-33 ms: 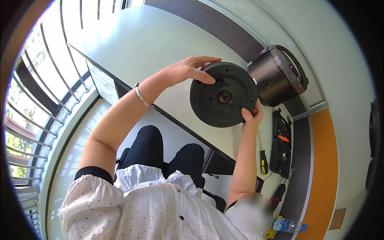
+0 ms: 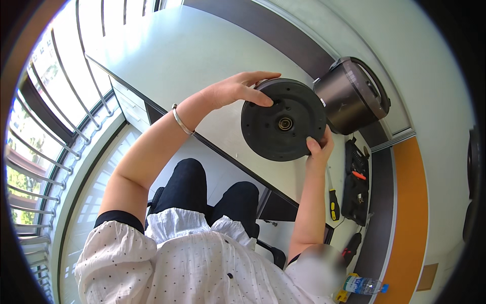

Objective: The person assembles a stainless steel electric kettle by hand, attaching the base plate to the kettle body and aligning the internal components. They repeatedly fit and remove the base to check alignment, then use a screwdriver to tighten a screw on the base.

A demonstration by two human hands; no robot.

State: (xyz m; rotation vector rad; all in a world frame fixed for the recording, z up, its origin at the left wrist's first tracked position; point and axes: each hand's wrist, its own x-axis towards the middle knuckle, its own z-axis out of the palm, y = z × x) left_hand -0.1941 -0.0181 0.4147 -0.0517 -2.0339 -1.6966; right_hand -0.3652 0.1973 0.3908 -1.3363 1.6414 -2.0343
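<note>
Broadly, a pale desk [image 2: 167, 55] fills the upper middle of the frame and runs down toward the right. At the upper right sits a dark, shiny cooker [image 2: 349, 96] with a curved handle. Just left of it, a little right of the frame's centre, is a round black disc [image 2: 283, 144], held up with its flat, holed face toward the camera. The black tool case [image 2: 353, 200] lies open at the right, below the cooker.

From the left, the left hand [image 2: 242, 91] clamps the disc's upper-left edge, thumb pressed on the face and index finger stretched along the top. The right hand [image 2: 320, 148] grips the lower-right rim, thumb on the face; its other fingers are mostly hidden behind. A clear bottle [image 2: 363, 286] lies at the lower right. Beside the case rests a yellow-and-black screwdriver [image 2: 334, 206]. Smaller still are the silvery bracelet [image 2: 181, 120] on the left forearm and the brassy ring [image 2: 285, 123] at the disc's centre.
</note>
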